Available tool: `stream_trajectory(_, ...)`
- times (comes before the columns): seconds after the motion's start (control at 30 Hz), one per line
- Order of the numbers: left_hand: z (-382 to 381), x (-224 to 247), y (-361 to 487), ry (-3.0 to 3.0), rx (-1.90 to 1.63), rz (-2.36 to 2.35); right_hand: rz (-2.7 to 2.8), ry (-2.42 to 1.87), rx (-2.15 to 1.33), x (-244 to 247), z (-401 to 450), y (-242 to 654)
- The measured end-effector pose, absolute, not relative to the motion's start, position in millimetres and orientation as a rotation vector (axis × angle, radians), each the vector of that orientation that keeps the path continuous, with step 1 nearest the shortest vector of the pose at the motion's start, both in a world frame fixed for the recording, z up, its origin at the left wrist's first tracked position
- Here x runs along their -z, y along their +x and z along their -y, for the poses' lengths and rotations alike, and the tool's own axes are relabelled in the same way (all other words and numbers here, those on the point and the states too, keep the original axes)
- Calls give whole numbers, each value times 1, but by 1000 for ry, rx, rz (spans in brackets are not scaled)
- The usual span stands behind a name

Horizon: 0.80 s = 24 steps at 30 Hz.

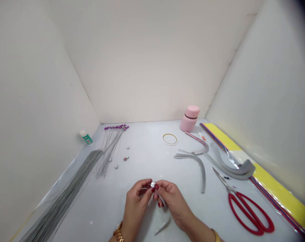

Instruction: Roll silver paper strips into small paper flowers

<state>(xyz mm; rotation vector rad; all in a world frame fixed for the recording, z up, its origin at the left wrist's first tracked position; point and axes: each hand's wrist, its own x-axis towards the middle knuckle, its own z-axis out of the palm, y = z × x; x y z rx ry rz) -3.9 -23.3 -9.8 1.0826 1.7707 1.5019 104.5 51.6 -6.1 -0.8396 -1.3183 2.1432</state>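
Observation:
My left hand [136, 201] and my right hand [173, 202] meet low in the middle, just above the white table. Fingertips of both pinch the small folded end of a silver paper strip [153, 184]; its loose tail curls down under my right hand. Part of the strip is hidden behind the fingers. Beyond my left hand lie small folded silver pieces [116, 167], and one reddish piece [125, 159]. More silver strips [202, 169] lie curved to the right, beside a pink strip [199, 143].
Long grey wires [74, 188] lie at left, some with purple tips [117, 127]. A glue stick [86, 137] stands behind them. At back are a tape roll [170, 144] and pink flask [190, 119]. Red-handled scissors [243, 205] and yellow sheets in plastic [270, 185] lie right.

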Motion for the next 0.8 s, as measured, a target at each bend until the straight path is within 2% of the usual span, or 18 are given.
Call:
stream_trajectory(0.47,20,6,3,807,-1524,-1484,1439,-846,-2057,17,-50,105)
stream_trajectory(0.8,20,14,1,691,-1537,-1522,1512,-878,-2022,16,-50,105)
